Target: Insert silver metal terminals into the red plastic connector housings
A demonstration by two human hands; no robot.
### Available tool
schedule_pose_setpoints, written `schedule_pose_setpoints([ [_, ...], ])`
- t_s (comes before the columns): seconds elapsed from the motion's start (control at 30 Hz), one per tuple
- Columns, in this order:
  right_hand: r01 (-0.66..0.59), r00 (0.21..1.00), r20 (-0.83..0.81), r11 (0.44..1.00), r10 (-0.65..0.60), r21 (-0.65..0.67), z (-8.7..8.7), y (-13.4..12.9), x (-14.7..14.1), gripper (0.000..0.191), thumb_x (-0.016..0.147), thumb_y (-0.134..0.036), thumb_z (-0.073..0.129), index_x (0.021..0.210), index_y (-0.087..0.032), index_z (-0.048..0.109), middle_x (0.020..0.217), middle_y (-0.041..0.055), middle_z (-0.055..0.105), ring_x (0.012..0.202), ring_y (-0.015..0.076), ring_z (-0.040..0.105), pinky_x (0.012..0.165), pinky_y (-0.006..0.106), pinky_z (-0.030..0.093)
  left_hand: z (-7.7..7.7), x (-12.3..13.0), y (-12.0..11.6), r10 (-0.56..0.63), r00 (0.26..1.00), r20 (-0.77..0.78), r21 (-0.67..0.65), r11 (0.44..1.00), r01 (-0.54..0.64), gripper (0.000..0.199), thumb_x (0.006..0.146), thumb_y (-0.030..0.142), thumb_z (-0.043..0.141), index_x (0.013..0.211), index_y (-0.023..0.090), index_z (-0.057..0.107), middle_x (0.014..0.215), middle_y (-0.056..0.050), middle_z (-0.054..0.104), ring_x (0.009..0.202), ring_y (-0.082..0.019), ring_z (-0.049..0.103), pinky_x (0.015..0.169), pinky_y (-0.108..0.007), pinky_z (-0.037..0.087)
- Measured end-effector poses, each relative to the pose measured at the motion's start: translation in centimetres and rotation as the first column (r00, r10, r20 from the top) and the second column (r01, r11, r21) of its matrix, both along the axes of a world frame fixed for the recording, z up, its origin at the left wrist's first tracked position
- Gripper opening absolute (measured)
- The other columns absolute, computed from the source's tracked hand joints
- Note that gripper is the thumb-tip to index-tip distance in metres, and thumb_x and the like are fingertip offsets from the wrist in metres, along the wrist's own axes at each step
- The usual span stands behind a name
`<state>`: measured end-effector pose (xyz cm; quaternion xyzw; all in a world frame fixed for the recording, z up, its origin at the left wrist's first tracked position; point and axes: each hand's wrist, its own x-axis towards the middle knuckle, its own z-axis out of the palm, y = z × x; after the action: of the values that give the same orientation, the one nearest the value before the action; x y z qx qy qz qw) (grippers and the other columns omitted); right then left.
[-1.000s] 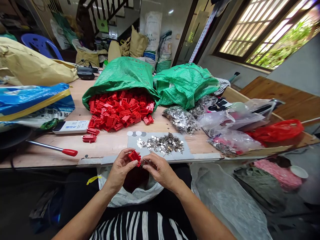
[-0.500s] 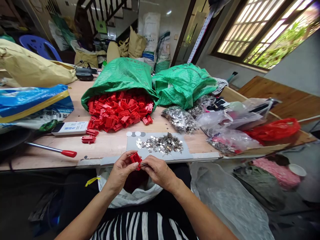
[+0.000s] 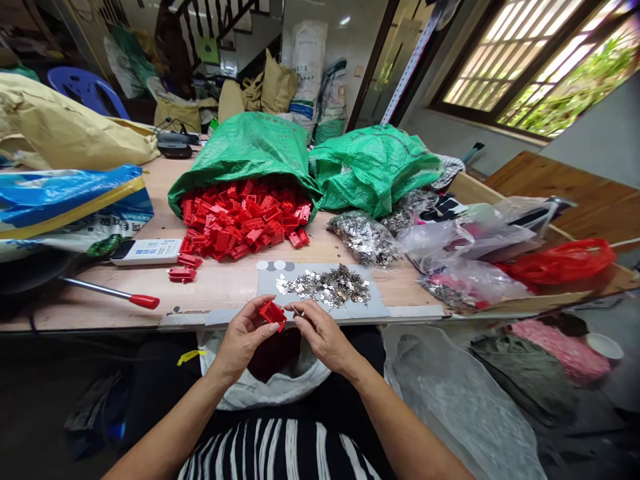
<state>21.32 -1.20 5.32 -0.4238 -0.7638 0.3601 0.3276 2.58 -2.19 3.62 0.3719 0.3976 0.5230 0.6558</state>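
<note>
Two bare hands work over the front edge of the wooden table [image 3: 215, 290]. The left hand [image 3: 244, 347] clamps a red plastic block [image 3: 273, 315] between thumb and fingers; the right hand [image 3: 325, 343] pinches a small metal piece [image 3: 296, 311] between thumb and forefinger, its tip just beside the block, though contact cannot be confirmed. The step in hand appears to be offering the metal piece to the block, and the position calls for careful alignment at the block's near end. The block sits firmly in the left grip, just below a grey card [image 3: 370, 308] carrying scattered metal pieces [image 3: 325, 285]. Matching red blocks [image 3: 240, 220] spill from a green woven sack [image 3: 245, 150] beyond.
</note>
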Motion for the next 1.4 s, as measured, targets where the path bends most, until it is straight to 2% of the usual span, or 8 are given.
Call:
schedule_pose_setpoints([
  [0.17,0.028,0.982,0.184,0.997,-0.04,0.071,-0.8,0.7,0.2,0.029,0.092,-0.018,0.049,0.12,-0.022,0.058,0.091,0.0054,0.059,0.086,0.0172,0.056,0.081,0.031,0.046,-1.2,-0.8,1.5,0.09,0.95,-0.299,0.211,0.977,-0.026,0.035,0.069,0.022,0.075,0.102,0.021,0.063,0.095,-0.004,0.07,0.088,-0.019,0.065,0.083,-0.03,0.049],
  [0.3,0.038,0.969,0.24,0.996,-0.055,0.076,-0.8,1.2,-0.1,0.02,0.087,-0.015,0.055,0.106,-0.018,0.062,0.09,0.0049,0.065,0.082,0.0166,0.06,0.078,0.03,0.046,-1.6,-1.2,2.4,0.146,0.833,-0.533,0.34,0.939,0.053,0.034,0.071,0.02,0.071,0.105,0.024,0.066,0.098,-0.003,0.07,0.087,-0.02,0.065,0.082,-0.031,0.049],
  [0.4,0.018,0.963,0.266,0.997,-0.038,0.076,-0.7,1.6,-0.3,0.014,0.086,-0.014,0.056,0.096,-0.017,0.064,0.089,0.0048,0.066,0.081,0.0159,0.061,0.076,0.028,0.046,-1.7,-1.3,2.7,0.162,0.784,-0.599,0.383,0.918,0.103,0.035,0.071,0.018,0.07,0.105,0.026,0.067,0.096,-0.002,0.071,0.085,-0.02,0.065,0.079,-0.03,0.048],
  [0.67,-0.039,0.958,0.285,0.992,0.004,0.117,-1.0,2.3,-0.3,0.017,0.086,-0.011,0.055,0.097,-0.019,0.065,0.092,0.0051,0.066,0.087,0.0156,0.06,0.081,0.028,0.046,-1.5,-1.4,3.1,0.113,0.797,-0.594,0.348,0.929,0.127,0.036,0.07,0.017,0.07,0.104,0.027,0.07,0.099,-0.003,0.072,0.091,-0.022,0.064,0.086,-0.032,0.046],
  [0.8,-0.022,0.954,0.3,0.993,-0.015,0.118,-1.3,2.2,-0.4,0.016,0.087,-0.012,0.054,0.096,-0.019,0.065,0.093,0.0051,0.064,0.089,0.016,0.061,0.081,0.028,0.047,-1.2,-1.4,3.3,0.091,0.824,-0.56,0.308,0.945,0.105,0.039,0.067,0.018,0.072,0.104,0.029,0.072,0.102,-0.003,0.073,0.099,-0.025,0.063,0.097,-0.037,0.041],
  [0.9,0.007,0.94,0.338,0.994,-0.044,0.11,-1.2,1.8,-0.8,0.014,0.088,-0.013,0.054,0.096,-0.019,0.064,0.093,0.0053,0.063,0.09,0.0169,0.061,0.081,0.029,0.047,-1.2,-1.4,3.4,0.091,0.8,-0.592,0.306,0.944,0.119,0.034,0.068,0.02,0.072,0.101,0.029,0.073,0.098,-0.003,0.074,0.094,-0.024,0.064,0.094,-0.036,0.043],
  [1.2,0.143,0.791,0.583,0.982,-0.186,0.12,0.4,0.8,-3.5,0.014,0.09,-0.015,0.048,0.093,-0.021,0.061,0.089,0.006,0.061,0.071,0.0165,0.06,0.06,0.027,0.044,-1.5,-1.4,3.5,0.099,0.781,-0.617,0.312,0.941,0.127,0.033,0.069,0.015,0.068,0.1,0.028,0.072,0.095,-0.001,0.074,0.087,-0.022,0.066,0.082,-0.031,0.048],
  [1.4,0.12,0.884,0.447,0.991,-0.137,0.065,-0.2,0.8,-2.7,0.012,0.09,-0.017,0.051,0.096,-0.021,0.062,0.091,0.0046,0.06,0.083,0.0172,0.059,0.073,0.028,0.045,-1.3,-1.3,3.2,0.109,0.805,-0.583,0.31,0.946,0.097,0.031,0.067,0.021,0.073,0.098,0.026,0.071,0.09,-0.001,0.073,0.083,-0.021,0.064,0.08,-0.031,0.047],
])
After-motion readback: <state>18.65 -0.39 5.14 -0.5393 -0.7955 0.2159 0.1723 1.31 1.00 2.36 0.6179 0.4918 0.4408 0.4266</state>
